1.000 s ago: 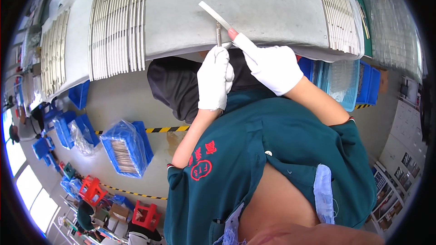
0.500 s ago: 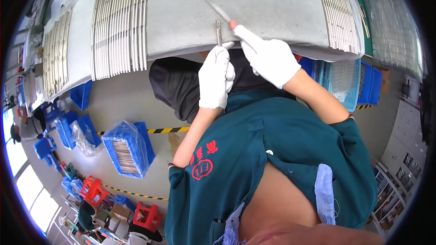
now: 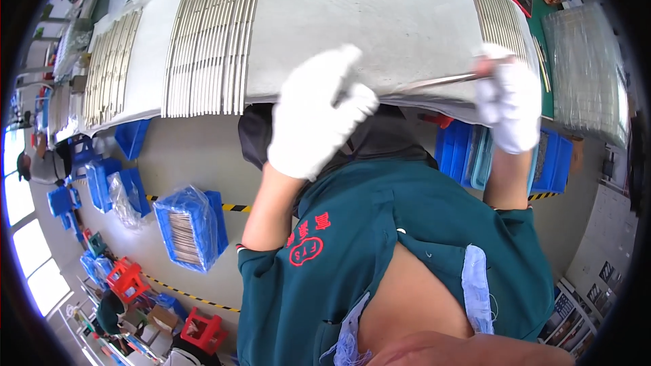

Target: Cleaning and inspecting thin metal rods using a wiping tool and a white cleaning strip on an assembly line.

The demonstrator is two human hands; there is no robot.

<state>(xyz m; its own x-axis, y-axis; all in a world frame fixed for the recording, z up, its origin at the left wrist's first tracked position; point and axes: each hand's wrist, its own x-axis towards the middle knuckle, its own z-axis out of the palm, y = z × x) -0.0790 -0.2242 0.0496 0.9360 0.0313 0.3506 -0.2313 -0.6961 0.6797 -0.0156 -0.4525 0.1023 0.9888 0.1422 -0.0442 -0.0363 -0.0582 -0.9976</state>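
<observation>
My right hand (image 3: 510, 98), in a white glove with a bare fingertip showing, is closed round one end of a slim metal strip (image 3: 441, 83). The strip reaches leftward over the table's near edge and is smeared by motion. To its left, my gloved left hand (image 3: 315, 112) is held above the near edge, thumb apart from the fingers, with nothing visible in it. Beyond the right hand lies a row of slim metal strips (image 3: 498, 19), partly covered by that hand. Left of my left hand, a wider row of jointed metal strips (image 3: 211, 47) lies side by side.
Another row of metal strips (image 3: 112, 71) lies farther left on the grey-covered table (image 3: 380, 20). Blue bins (image 3: 553, 163) stand below the right edge. A plastic-wrapped stack (image 3: 586, 71) is at the far right. On the floor sits a bagged blue crate (image 3: 190, 227) of strips.
My right hand has moved right, carrying a metal strip. My left hand has let go of the metal piece it held and opened. The view has shifted slightly.
</observation>
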